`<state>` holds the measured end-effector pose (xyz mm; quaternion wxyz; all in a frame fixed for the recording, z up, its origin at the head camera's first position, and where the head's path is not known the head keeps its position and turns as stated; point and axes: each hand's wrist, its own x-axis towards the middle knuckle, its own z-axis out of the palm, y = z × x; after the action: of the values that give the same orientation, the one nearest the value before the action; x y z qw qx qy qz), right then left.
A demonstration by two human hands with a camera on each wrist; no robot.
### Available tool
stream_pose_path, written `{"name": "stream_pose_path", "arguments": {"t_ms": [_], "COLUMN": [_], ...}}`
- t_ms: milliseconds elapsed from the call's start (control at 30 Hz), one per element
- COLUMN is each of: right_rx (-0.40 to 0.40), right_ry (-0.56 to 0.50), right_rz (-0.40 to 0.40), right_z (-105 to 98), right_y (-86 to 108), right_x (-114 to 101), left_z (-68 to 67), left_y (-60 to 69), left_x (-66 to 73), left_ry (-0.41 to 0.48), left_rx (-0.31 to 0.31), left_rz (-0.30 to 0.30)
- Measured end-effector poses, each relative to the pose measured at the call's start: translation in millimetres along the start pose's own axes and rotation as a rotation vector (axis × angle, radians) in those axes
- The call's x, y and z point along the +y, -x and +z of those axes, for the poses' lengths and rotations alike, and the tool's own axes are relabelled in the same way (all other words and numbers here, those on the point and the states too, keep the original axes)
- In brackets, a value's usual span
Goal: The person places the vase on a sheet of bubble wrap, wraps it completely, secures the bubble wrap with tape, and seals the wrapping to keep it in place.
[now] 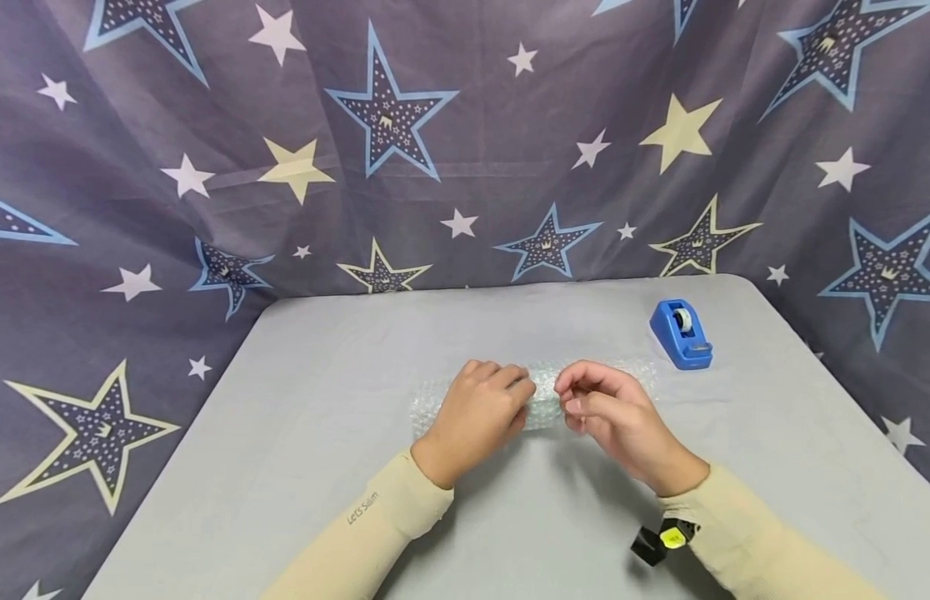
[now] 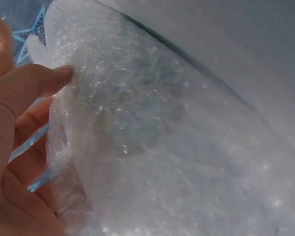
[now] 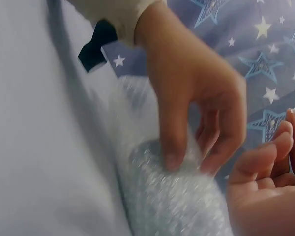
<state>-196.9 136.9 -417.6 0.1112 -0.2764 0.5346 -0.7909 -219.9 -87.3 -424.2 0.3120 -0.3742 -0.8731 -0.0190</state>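
A bundle of clear bubble wrap [image 1: 543,392] lies across the middle of the table, with something greenish and rounded showing faintly through its layers; its kind is hidden. My left hand [image 1: 482,412] grips the bundle from above, the thumb [image 2: 42,81] on its near side and the other fingers round the far side. Just right of it, my right hand [image 1: 611,421] hovers by the wrap with loosely bent fingers, thumb and forefinger apart. In the right wrist view, a thin pale edge shows at the right hand's fingertips [image 3: 293,117]; I cannot tell whether it is tape.
A blue tape dispenser [image 1: 681,335] with a roll of tape stands beyond the wrap at the back right of the grey-white table [image 1: 322,367]. A star-patterned cloth [image 1: 465,167] hangs behind and at both sides. A black device with a yellow patch [image 1: 671,535] sits on the right wrist.
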Motion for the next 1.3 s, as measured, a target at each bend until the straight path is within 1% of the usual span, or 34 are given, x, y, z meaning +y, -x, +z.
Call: {"name": "stream_pose_path", "arguments": {"t_ms": [200,333,467,567,667,767,833,1000,1067,1300], "right_rx": [0.046,0.054,0.064,0.099,0.147,0.174,0.176,0.155,0.146,0.145], "right_ry": [0.048,0.021,-0.003,0.005,0.038,0.049,0.026,-0.091,-0.123,-0.166], "right_rz": [0.035,0.062,0.079,0.118,0.172,0.200,0.207,0.204,0.203,0.216], "right_z": [-11,-15,-17,-17,-15,-15,-15,-18,-19,-21], "right_y": [-3.5,-4.0,-4.2,-4.7,-5.5,-6.4,-6.6,-7.1,-7.2,-6.9], "right_x": [11,14,16,18,21,24,26,27,27,26], "left_z": [2.5,2.9,2.4,3.8,5.2,5.3,5.3,5.6,5.6,4.8], "left_y": [0.6,1.2,1.6,1.6,2.0,3.2,3.6,3.4,3.1,2.1], "left_x": [-0.9,-1.4,-2.0,-3.3,-4.2,-4.3,-4.4,-5.7,-6.0,-6.4], "left_ry": [0.000,0.016,0.022,-0.003,-0.023,-0.010,-0.002,0.007,0.003,0.003], "left_rx": [0.023,0.023,0.010,0.011,0.014,0.017,0.026,0.046,0.051,0.044], "left_rz": [0.007,0.007,0.006,0.014,0.019,0.022,0.028,0.049,0.055,0.060]}}
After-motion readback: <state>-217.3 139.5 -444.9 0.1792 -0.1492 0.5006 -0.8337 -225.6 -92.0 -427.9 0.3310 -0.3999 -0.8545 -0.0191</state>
